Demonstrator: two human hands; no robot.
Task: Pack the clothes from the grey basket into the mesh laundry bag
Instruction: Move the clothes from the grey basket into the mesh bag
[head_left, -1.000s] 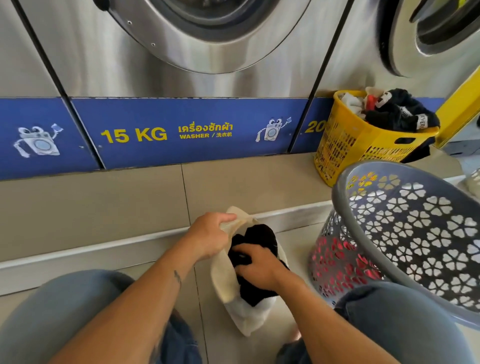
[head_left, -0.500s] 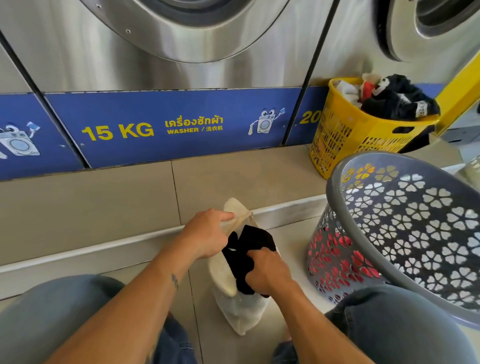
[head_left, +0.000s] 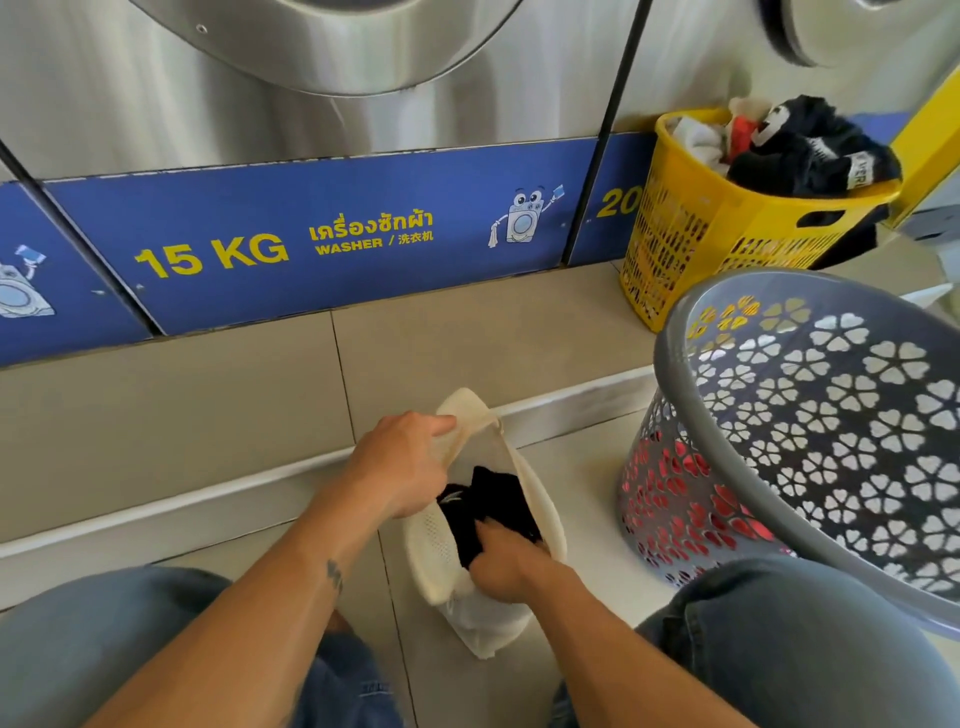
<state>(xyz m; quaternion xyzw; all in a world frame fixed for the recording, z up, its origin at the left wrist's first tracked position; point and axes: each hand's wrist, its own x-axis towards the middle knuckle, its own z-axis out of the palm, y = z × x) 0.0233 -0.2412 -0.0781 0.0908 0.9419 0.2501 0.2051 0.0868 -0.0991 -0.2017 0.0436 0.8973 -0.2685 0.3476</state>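
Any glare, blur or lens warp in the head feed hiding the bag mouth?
Head view: even light, left hand, right hand and mesh bag sharp; soft sheen on the washer front, nothing blown out; wide-angle warp bows the blue panel and stretches the grey basket.

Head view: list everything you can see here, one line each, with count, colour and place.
mesh laundry bag: one, cream, on the floor between the knees, mouth open
black garment: one, black, partly inside the bag's mouth
grey basket: one, grey with flower cut-outs, right of the bag, tilted toward the person
red clothing: count unclear, red, seen through the grey basket's holes
yellow basket: one, yellow, on the tiled ledge, heaped with black, white and red clothes
washers: two, steel with a blue strip, behind the ledge
knees: two, blue jeans, bottom corners
left hand: one, grips the bag's rim
right hand: one, grips the black garment in the bag
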